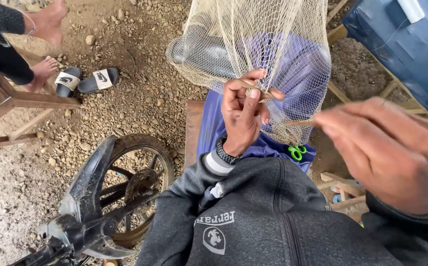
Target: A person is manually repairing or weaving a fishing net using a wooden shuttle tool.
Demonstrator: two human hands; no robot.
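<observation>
Head view looking straight down: the left hand (pixel 243 116) is curled shut, pinching a thin wooden stick (pixel 256 88) against the beige net (pixel 258 54) that hangs in front over a blue cloth (pixel 214 123). The right hand (pixel 389 152) is close to the camera and a bit blurry, fingers closed on another thin stick (pixel 300 123) pointing at the net. Green scissors (pixel 296 151) sit on the cloth just under the net. A motorbike wheel (pixel 135 182) stands on the gravel to the left, with sandals (pixel 86 81) farther off.
</observation>
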